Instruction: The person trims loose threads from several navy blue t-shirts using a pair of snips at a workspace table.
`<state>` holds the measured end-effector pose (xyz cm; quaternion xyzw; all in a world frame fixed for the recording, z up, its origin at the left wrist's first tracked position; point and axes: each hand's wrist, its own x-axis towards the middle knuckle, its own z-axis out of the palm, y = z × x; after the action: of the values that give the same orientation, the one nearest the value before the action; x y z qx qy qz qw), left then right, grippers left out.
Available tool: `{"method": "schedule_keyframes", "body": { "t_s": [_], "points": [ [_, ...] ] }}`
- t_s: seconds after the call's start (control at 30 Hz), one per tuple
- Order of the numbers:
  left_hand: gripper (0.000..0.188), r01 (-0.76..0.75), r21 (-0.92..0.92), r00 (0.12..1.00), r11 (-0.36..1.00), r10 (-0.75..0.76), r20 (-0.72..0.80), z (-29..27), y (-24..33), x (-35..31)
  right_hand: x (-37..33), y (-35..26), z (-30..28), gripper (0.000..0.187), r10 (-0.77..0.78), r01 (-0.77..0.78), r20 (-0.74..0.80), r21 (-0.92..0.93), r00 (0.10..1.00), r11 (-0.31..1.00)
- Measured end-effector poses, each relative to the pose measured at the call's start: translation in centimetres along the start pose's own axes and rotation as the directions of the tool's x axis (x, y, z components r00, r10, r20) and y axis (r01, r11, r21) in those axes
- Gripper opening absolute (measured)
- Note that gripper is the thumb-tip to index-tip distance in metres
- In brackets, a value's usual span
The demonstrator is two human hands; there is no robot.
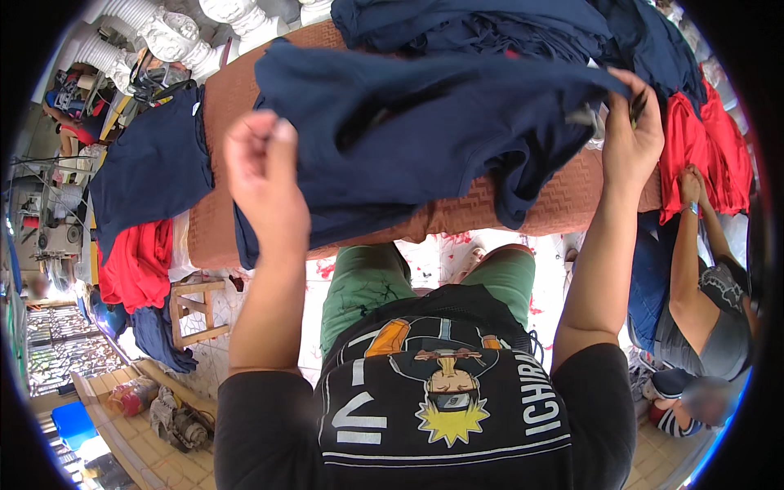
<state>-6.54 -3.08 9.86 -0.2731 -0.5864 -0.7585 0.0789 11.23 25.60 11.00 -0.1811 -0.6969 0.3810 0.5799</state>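
A navy blue garment (392, 147), apparently a shirt, is spread in the air above the brown-covered table (563, 192). My right hand (633, 131) grips its upper right edge. A small shiny metal thing (586, 118) shows beside those fingers, its kind unclear. At the garment's left side my left hand (265, 167) is raised, thumb and fingers curled together and slightly blurred. Whether cloth or a thread is between them I cannot make out. The garment's lower left part hangs down over the table's near edge.
A heap of navy cloth (482, 28) lies along the far side. More navy cloth (155, 159) and red cloth (135, 265) hang at left, above a wooden frame (196, 314). At right a co-worker's hands (691, 184) hold red cloth (706, 151). White ornate columns (171, 37) stand behind.
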Motion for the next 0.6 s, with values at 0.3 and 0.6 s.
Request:
{"method": "schedule_keyframes", "body": {
  "t_s": [0.3, 0.6],
  "points": [
    [0.009, 0.155, 0.274, 0.958, 0.949, -0.211, 0.192, -3.3, -4.8, -8.5, -5.2, 5.1, -4.1, 0.034, 0.328, -0.14, 0.248, -0.563, 0.912, 0.814],
    [0.025, -0.589, 0.462, 0.69, 0.663, 0.115, 0.714, 0.9, -2.5, -2.7, -8.8, -0.7, 1.7, 0.016, 0.247, -0.06, 0.624, -0.305, 0.742, 0.951]
  ]
}}
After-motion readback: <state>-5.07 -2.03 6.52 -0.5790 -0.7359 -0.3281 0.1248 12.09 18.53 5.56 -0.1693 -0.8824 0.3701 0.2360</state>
